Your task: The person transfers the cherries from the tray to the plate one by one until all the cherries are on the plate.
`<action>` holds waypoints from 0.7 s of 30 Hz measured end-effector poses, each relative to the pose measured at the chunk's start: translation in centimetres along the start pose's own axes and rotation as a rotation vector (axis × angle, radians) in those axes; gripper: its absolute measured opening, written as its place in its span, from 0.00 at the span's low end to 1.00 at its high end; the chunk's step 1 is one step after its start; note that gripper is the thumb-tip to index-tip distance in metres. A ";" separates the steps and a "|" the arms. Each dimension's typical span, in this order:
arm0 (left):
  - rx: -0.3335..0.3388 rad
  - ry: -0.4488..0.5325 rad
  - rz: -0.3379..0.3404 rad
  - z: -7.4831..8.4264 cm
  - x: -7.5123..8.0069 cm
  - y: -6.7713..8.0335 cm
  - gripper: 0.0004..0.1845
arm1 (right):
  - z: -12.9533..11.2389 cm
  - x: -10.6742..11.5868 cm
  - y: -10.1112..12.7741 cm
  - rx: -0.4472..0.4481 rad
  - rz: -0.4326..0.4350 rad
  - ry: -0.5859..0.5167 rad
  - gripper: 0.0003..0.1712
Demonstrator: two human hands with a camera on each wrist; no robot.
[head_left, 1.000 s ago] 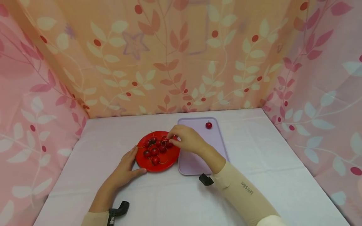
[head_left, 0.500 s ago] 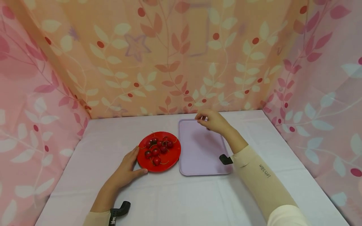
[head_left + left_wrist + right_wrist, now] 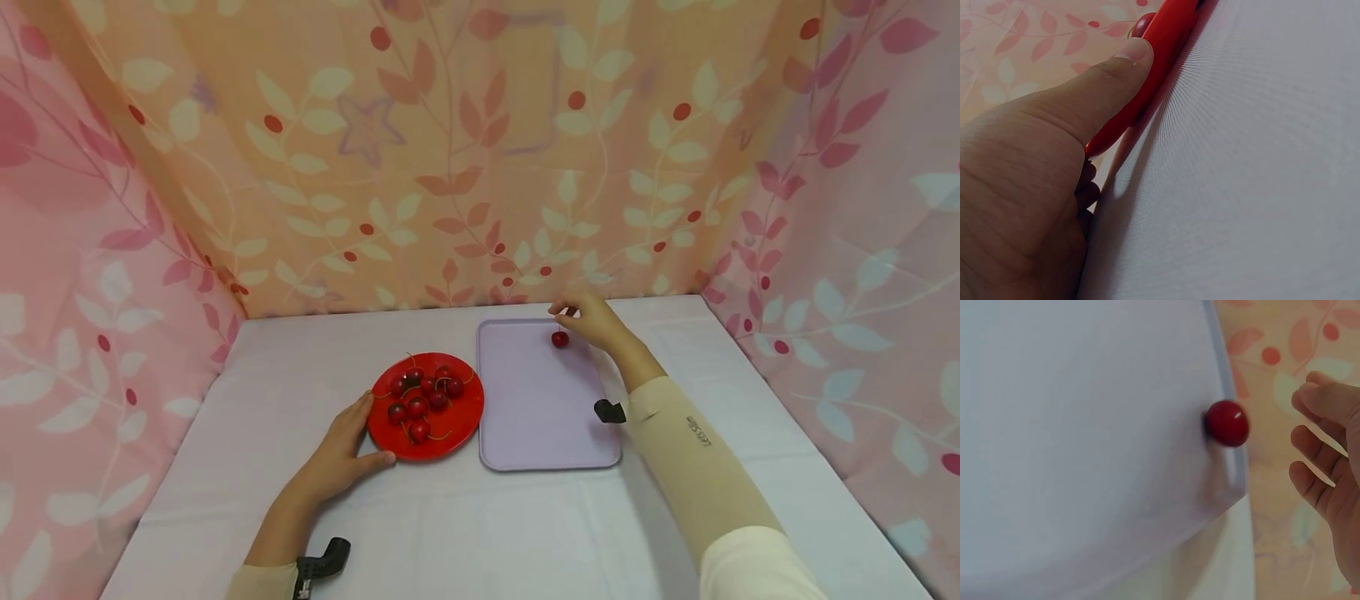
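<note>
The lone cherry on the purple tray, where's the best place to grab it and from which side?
Pinch the cherry across its round body, from above. No stem shows on it in either view, and it lies near the far right corner of the purple tray, close to the raised rim, so a sideways grip is crowded. The right hand hangs right beside it.

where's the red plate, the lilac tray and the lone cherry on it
red plate [image 3: 454, 436], head view, bare near rim
lilac tray [image 3: 540, 417], head view, bare middle
lone cherry [image 3: 1227, 423], right wrist view, its middle
</note>
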State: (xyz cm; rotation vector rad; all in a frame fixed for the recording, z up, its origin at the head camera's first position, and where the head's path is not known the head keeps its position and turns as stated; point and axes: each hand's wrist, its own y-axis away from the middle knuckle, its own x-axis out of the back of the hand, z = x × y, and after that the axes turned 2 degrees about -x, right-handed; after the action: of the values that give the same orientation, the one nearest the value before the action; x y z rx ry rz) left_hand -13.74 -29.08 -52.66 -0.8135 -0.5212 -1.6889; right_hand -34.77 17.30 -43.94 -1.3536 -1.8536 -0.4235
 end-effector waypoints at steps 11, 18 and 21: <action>-0.003 -0.004 0.012 -0.2 -0.2 -0.1 0.62 | 4.2 -1.2 -0.4 -0.145 0.049 -0.006 0.12; 0.004 0.000 0.006 -0.2 -0.2 0.0 0.62 | 5.3 -1.9 -0.6 -0.150 0.010 -0.031 0.12; -0.001 0.003 0.008 -0.1 -0.2 0.0 0.62 | 5.4 -2.1 -0.7 -0.147 0.013 -0.039 0.12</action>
State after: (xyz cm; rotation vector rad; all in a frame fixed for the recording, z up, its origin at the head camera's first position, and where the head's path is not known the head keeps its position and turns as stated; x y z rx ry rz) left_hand -13.74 -29.06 -52.87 -0.8127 -0.5144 -1.6830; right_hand -37.30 19.26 -48.87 -1.4803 -1.8751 -0.5384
